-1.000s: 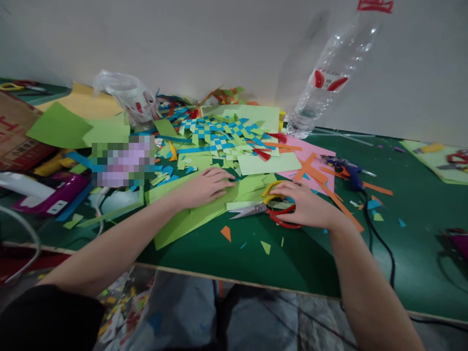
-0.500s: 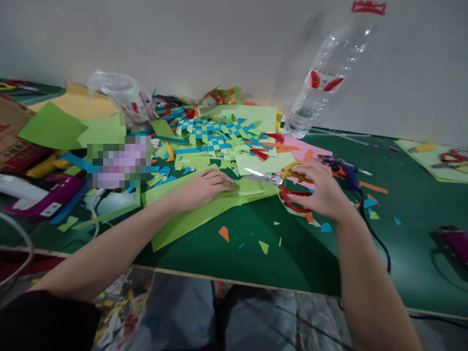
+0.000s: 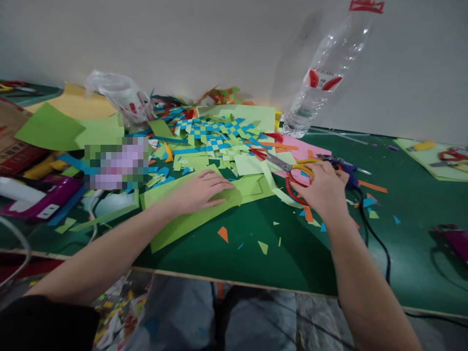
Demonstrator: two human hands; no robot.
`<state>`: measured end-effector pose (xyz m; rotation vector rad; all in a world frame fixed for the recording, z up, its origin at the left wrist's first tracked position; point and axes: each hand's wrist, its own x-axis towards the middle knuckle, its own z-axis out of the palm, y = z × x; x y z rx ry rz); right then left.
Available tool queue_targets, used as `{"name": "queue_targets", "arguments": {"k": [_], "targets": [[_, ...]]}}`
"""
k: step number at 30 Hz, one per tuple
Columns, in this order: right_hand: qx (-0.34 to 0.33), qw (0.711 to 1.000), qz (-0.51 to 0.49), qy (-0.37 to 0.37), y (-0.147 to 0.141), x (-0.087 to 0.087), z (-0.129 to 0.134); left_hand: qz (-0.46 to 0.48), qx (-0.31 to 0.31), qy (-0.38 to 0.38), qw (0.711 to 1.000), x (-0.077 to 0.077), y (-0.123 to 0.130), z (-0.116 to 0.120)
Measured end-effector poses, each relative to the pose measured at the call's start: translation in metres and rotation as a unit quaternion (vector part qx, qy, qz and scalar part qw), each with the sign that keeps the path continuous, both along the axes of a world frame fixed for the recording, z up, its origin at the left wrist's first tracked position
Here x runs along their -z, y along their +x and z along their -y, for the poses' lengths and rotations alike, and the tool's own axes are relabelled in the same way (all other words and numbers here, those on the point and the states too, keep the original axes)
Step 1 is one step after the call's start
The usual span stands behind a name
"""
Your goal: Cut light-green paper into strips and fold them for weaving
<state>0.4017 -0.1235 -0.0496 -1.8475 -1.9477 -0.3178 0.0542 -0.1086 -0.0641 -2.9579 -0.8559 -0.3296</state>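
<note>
My left hand (image 3: 204, 191) lies flat, fingers outstretched, on a long green paper sheet (image 3: 173, 235) at the middle of the table. To its right, my right hand (image 3: 324, 187) grips a pair of scissors (image 3: 284, 165) by the red and yellow handles. The blades look closed and point left and away from me, above the pink sheet and paper scraps. A pale green paper strip (image 3: 271, 179) curls beside the handles, near the sheet's right end. Parts of the handles are hidden by my fingers.
Behind my hands lies a pile of blue-and-green woven paper pieces (image 3: 215, 131). A clear plastic bottle (image 3: 316, 80) stands tilted in view by the wall. A blue tool (image 3: 351, 176) with a black cable lies at right. A bagged cup (image 3: 127, 100) stands at back left.
The scissors' blades have gone from apart to closed and swung away from me. My right hand has shifted slightly right. The left fingers have spread on the paper.
</note>
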Motion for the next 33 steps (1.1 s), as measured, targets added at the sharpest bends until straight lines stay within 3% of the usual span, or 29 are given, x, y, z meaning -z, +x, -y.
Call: {"name": "queue_targets", "arguments": {"k": [13,23,27,33], "targets": [[0.076,0.984,0.067,-0.147,0.003,-0.003,0.004,-0.002,-0.011,0.002,1.0,-0.001,0.001,0.0],[0.032,0.981,0.055,-0.185,0.016,0.001,0.004,-0.005,-0.028,-0.012,1.0,0.0,0.0,0.001],[0.035,0.985,0.064,-0.153,0.014,0.003,0.005,0.002,-0.023,-0.005,1.0,-0.001,0.0,0.002],[0.015,0.999,0.012,0.047,-0.011,-0.012,0.014,0.008,-0.014,0.009,1.0,-0.001,0.001,0.003]]}}
